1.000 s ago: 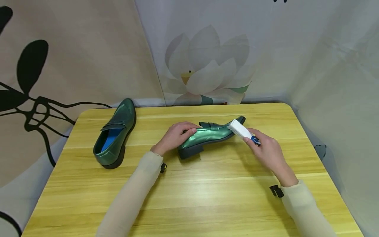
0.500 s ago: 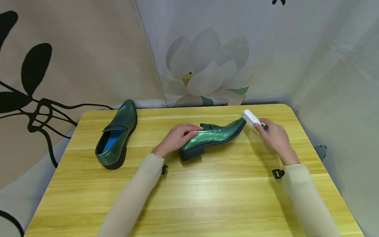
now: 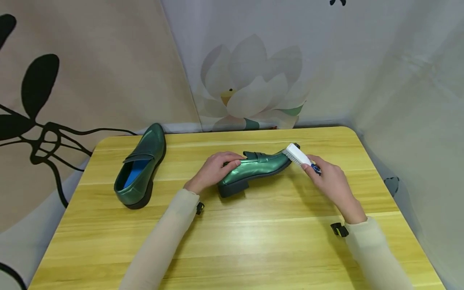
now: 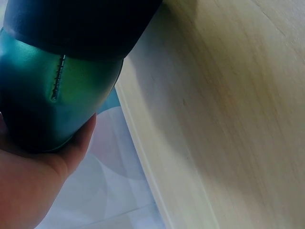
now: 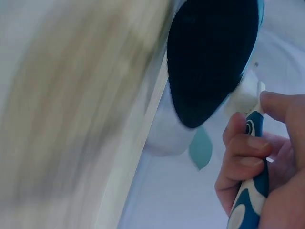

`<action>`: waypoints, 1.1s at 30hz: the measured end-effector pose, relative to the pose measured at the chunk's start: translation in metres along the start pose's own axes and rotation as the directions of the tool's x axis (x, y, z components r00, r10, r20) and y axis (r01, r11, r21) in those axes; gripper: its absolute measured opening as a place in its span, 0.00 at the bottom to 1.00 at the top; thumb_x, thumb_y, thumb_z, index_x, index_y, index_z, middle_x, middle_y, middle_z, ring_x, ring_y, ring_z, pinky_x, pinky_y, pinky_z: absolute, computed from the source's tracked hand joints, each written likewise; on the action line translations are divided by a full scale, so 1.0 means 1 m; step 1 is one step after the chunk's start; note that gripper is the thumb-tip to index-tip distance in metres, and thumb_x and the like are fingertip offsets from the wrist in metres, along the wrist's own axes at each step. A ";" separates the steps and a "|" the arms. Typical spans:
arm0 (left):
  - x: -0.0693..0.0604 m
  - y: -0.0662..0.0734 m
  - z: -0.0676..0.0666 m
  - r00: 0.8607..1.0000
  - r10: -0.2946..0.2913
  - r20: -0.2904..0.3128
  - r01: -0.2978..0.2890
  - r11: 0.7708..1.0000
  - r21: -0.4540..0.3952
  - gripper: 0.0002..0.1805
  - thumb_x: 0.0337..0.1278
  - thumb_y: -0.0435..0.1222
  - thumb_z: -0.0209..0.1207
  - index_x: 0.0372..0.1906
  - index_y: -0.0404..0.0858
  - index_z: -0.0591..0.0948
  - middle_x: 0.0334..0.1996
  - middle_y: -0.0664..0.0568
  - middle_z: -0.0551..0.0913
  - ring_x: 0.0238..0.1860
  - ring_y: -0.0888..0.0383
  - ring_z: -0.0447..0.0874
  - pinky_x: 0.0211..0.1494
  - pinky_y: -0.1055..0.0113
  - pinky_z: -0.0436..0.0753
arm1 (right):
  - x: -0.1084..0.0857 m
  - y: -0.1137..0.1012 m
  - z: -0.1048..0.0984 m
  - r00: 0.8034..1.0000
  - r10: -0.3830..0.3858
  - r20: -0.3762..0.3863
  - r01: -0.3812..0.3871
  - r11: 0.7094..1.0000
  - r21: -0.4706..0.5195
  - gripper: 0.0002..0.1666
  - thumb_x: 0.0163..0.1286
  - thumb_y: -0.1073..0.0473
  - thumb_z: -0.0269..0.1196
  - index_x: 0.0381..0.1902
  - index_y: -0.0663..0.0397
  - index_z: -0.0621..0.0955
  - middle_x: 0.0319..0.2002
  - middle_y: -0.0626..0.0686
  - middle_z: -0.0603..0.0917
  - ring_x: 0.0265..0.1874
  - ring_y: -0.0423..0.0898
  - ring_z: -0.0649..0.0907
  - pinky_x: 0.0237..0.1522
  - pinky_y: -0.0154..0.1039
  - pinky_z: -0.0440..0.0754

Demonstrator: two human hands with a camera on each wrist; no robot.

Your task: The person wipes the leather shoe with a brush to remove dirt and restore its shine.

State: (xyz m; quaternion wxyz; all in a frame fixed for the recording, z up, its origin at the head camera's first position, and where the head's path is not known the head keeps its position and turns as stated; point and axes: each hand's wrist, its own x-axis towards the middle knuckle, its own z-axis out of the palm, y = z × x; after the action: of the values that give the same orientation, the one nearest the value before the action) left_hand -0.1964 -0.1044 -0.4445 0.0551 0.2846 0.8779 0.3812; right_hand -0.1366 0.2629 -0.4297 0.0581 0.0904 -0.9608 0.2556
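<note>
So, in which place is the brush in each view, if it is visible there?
Head: the brush is right of centre, at the toe of the held shoe.
Left wrist: not in this picture.
Right wrist: brush on the right side, in the right hand.
Shared landmark: the held shoe, in all three.

Held by me: green loafer point(image 3: 253, 166), glossy leather-look upper point(image 3: 271, 164), matt black sole point(image 3: 233, 187); smooth plastic brush point(image 3: 298, 154). Surface point(image 3: 235, 241): wood-grained, lightly sheened. Backdrop point(image 3: 402, 104): matt cloth.

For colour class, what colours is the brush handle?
Brush handle: blue and white, clearest in right wrist view.
</note>
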 end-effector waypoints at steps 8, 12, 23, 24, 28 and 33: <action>-0.002 0.001 -0.001 1.000 -0.005 0.000 0.005 1.000 0.000 0.18 0.79 0.45 0.54 0.61 0.45 0.86 0.60 0.52 0.84 0.66 0.51 0.77 0.73 0.51 0.69 | -0.001 -0.005 0.006 0.999 -0.028 -0.019 0.028 1.000 -0.006 0.30 0.81 0.44 0.58 0.67 0.60 0.78 0.47 0.68 0.87 0.31 0.56 0.82 0.31 0.52 0.78; -0.002 0.001 0.001 1.000 0.005 -0.002 -0.005 1.000 0.002 0.18 0.79 0.46 0.55 0.61 0.45 0.86 0.60 0.52 0.84 0.66 0.51 0.78 0.72 0.50 0.70 | 0.010 0.007 0.000 0.999 0.035 0.001 -0.035 0.999 -0.019 0.32 0.82 0.42 0.54 0.69 0.62 0.77 0.44 0.68 0.87 0.28 0.55 0.80 0.28 0.49 0.75; 0.001 0.002 0.003 1.000 0.000 0.013 0.000 1.000 0.009 0.18 0.79 0.46 0.54 0.61 0.46 0.86 0.61 0.52 0.84 0.66 0.51 0.77 0.73 0.50 0.70 | 0.034 0.036 -0.001 0.991 0.129 0.024 -0.128 0.991 -0.030 0.37 0.83 0.38 0.49 0.71 0.64 0.74 0.45 0.69 0.86 0.27 0.56 0.78 0.26 0.46 0.71; 0.001 0.002 0.003 1.000 -0.001 0.014 0.001 1.000 0.010 0.18 0.79 0.46 0.54 0.61 0.46 0.86 0.61 0.52 0.84 0.66 0.51 0.77 0.73 0.50 0.70 | 0.033 0.037 0.000 0.991 0.130 0.019 -0.130 0.991 -0.023 0.37 0.84 0.39 0.49 0.70 0.65 0.74 0.46 0.70 0.86 0.28 0.57 0.79 0.27 0.47 0.71; 0.001 0.002 0.002 1.000 -0.008 0.013 0.008 1.000 0.010 0.18 0.80 0.46 0.54 0.61 0.45 0.86 0.61 0.52 0.84 0.66 0.51 0.77 0.73 0.50 0.70 | 0.025 0.037 0.006 0.992 0.123 -0.006 -0.123 0.992 0.017 0.36 0.84 0.40 0.50 0.69 0.66 0.74 0.45 0.69 0.85 0.29 0.57 0.79 0.27 0.46 0.72; -0.001 0.002 0.000 1.000 -0.007 0.007 0.007 1.000 0.015 0.18 0.79 0.45 0.54 0.62 0.45 0.86 0.61 0.52 0.84 0.66 0.50 0.77 0.73 0.50 0.70 | 0.008 0.022 0.012 0.996 0.082 -0.046 -0.079 0.995 0.058 0.32 0.83 0.44 0.54 0.67 0.66 0.75 0.39 0.66 0.85 0.26 0.54 0.77 0.25 0.43 0.72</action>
State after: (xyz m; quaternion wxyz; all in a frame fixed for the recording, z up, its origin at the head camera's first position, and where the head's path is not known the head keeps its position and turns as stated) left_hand -0.1949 -0.1038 -0.4438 0.0575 0.2832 0.8815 0.3735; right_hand -0.1498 0.2742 -0.4489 0.0684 0.0471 -0.9544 0.2867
